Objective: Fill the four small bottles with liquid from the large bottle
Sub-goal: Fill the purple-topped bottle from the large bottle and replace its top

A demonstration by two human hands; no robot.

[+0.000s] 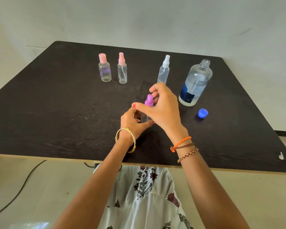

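While hands [149, 113] mid-table, edges [139, 160] distant

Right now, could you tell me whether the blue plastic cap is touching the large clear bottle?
Apart. In the head view, bare dark table separates the blue cap from the large bottle.

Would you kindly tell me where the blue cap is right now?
In the head view, the blue cap lies on the dark table, right of both hands, just in front of the open large bottle.
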